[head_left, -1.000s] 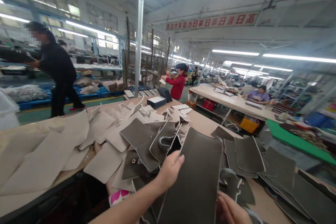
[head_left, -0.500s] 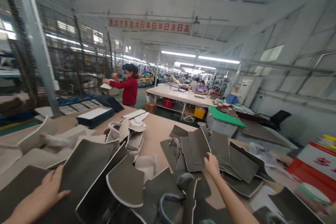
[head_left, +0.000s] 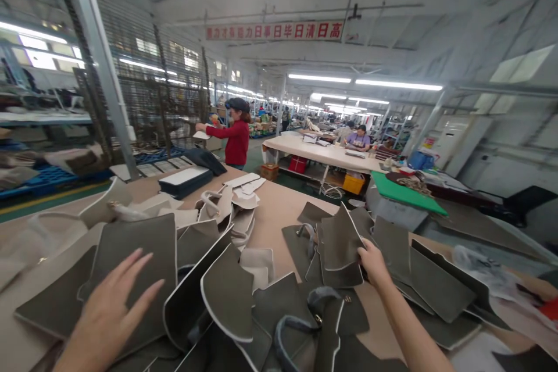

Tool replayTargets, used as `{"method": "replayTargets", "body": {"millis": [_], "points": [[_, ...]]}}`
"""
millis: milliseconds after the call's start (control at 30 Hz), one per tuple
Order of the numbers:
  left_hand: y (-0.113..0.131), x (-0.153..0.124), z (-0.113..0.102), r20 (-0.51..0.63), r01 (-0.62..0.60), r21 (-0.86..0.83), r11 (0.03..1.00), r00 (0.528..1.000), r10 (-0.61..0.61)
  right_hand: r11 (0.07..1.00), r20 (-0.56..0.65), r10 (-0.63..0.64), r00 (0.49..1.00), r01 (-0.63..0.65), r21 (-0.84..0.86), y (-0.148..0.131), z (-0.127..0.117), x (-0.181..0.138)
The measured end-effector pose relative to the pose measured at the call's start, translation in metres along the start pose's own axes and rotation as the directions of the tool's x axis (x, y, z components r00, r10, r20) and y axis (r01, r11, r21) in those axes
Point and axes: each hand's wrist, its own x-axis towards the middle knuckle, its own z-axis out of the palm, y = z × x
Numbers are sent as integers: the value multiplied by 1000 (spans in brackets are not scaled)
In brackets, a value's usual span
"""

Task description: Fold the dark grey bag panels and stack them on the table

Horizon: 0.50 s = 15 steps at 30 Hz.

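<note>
Dark olive bag panels with pale edges lie heaped across the table. My left hand (head_left: 117,296), fingers spread, is over a large dark panel (head_left: 139,250) at the left; whether it touches the panel I cannot tell. On the right, my right hand (head_left: 370,258) pinches the edge of another dark bag panel (head_left: 340,238), which stands tilted and slightly bent above flatter ones. Between the hands are a curved panel (head_left: 229,290) and a wrapped bag handle (head_left: 288,331) with a small gold-coloured fitting.
Cream bag pieces (head_left: 218,206) lie at the table's left and middle. A dark box-shaped stack (head_left: 185,181) with a white top sits on the far edge. A person in red (head_left: 238,136) stands beyond the table. At the right lies clear plastic (head_left: 479,267); a metal post (head_left: 102,70) rises at left.
My left hand has spread its fingers and moved right over the panel. The panel in my right hand is tilted up and bent more. The view has turned left.
</note>
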Motion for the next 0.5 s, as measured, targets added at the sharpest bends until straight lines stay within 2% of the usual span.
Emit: {"method": "replayTargets", "body": {"millis": [67, 100, 167, 200, 267, 333, 400, 433, 500], "points": [[51, -16, -3, 158, 107, -319, 942, 986, -58, 990, 74, -44, 996, 34, 134, -32, -14, -46], [76, -26, -3, 307, 194, -466, 863, 951, -48, 976, 123, -64, 990, 36, 216, -48, -21, -74], [120, -45, -4, 497, 414, -681, 604, 867, -34, 856, 256, -88, 963, -58, 513, -74, -31, -137], [138, -55, -6, 530, 482, -740, 469, 847, -36, 797, 312, -82, 946, -126, 590, -84, -33, -170], [164, -72, -15, 531, 526, -828, 194, 847, -32, 711, 392, -59, 918, -237, 662, -96, -32, -233], [177, -87, -29, 603, 599, -796, -89, 798, -14, 675, 471, -56, 880, -314, 667, -100, -27, -287], [179, -102, -45, 701, 672, -679, -295, 713, 7, 693, 528, -66, 847, -341, 635, -101, -25, -327], [176, -109, -52, 740, 694, -626, -355, 672, 8, 721, 539, -72, 839, -329, 609, -101, -26, -341], [169, -125, -63, 785, 720, -567, -401, 619, 1, 798, 538, -74, 840, -274, 536, -105, -30, -359]]}}
